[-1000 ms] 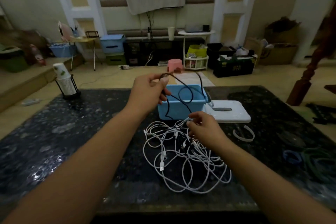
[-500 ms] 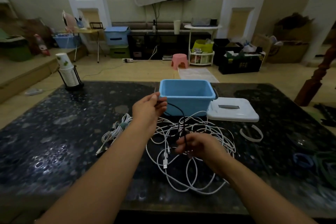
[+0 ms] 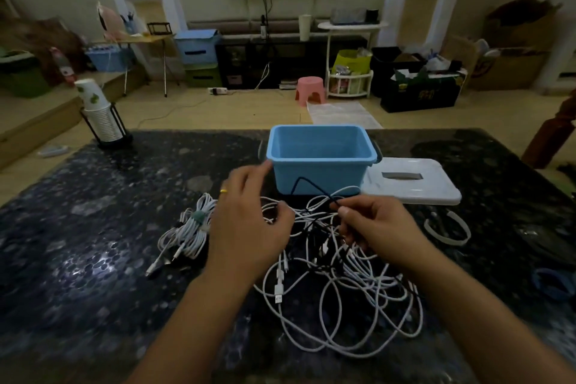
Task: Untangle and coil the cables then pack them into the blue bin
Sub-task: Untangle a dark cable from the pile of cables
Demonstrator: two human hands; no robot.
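A tangle of white cables lies on the dark table in front of the open blue bin. A thin black cable rises from the tangle in a loop against the bin's front wall. My right hand pinches this black cable between thumb and forefinger. My left hand hovers over the tangle's left part with fingers spread and relaxed, holding nothing. A coiled white cable bundle tied with a green strap lies to the left of my left hand.
The bin's white lid lies flat to the right of the bin. A white strap lies further right, and blue and green straps near the right edge. A stack of paper cups in a black holder stands at the far left corner.
My left hand let go of the black cable and opened above the tangle. My right hand rose and moved right, now pinching the black cable near the bin. The view tilted down.
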